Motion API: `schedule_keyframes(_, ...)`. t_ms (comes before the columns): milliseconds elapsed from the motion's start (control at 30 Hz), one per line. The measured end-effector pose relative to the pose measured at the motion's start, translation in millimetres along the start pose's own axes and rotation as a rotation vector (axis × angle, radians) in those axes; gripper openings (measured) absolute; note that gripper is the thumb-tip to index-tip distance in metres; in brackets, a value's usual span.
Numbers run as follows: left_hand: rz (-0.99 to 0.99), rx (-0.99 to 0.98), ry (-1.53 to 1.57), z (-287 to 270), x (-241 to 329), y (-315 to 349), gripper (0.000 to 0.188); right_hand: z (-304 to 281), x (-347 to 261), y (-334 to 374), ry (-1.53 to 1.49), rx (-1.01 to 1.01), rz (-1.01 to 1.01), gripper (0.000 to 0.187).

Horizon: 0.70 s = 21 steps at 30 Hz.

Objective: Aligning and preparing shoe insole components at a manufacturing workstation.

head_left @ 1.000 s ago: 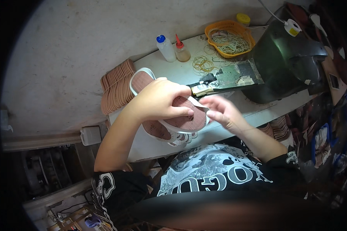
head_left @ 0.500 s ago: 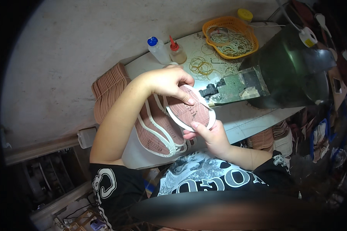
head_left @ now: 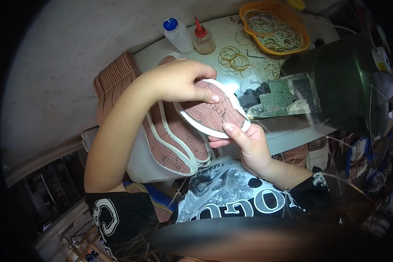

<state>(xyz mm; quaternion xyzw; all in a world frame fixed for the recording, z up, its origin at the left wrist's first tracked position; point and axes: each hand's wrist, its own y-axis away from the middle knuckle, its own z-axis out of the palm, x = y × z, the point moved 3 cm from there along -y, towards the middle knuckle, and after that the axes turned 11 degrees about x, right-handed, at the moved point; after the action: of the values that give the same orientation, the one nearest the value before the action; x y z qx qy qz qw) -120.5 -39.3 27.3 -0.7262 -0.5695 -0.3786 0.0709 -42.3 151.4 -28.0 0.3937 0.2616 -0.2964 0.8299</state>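
Between my two hands is a reddish-brown shoe insole point(head_left: 212, 114) with a white strip along its edge and printed lines on its face. My left hand point(head_left: 188, 83) grips its far-left side, thumb on top and the other fingers mostly hidden. My right hand point(head_left: 251, 142) pinches the near-right end, thumb on the face and fingers beneath. The insole's far edge lies beside the black working head point(head_left: 250, 97) of a green machine point(head_left: 286, 97); whether they touch I cannot tell. More white-edged insoles point(head_left: 170, 153) lie overlapped on the table under my left forearm.
A tied stack of insoles point(head_left: 113, 85) stands at the left by the wall. Beyond my hands are a blue-capped bottle point(head_left: 179, 37), a red-tipped bottle point(head_left: 203, 41), loose rubber bands point(head_left: 233, 60) and an orange basket point(head_left: 305, 41) of bands. Further stacked pieces point(head_left: 317, 155) sit at the right.
The whole view has shifted, and the table items appear higher up. My hands keep their hold on the insole, which stays beside the machine's head.
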Motion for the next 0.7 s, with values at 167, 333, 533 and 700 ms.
schedule_keyframes(167,-0.044,0.038,0.032,3.7,1.2,10.9,0.039,0.7,-1.2,0.3,-0.013,0.003,-0.007,0.033)
schedule_keyframes(333,-0.102,0.057,-0.012,6.0,6.2,19.1,0.039,0.3,-0.6,0.8,-0.047,0.018,0.012,0.034)
schedule_keyframes(533,-0.102,0.104,0.034,14.3,-0.1,26.1,0.041,-0.6,1.3,-1.3,-0.067,0.023,0.001,0.035)
schedule_keyframes(700,-0.132,0.095,0.142,18.1,-7.3,28.8,0.042,-0.2,0.9,-0.4,-0.063,0.026,0.018,0.037)
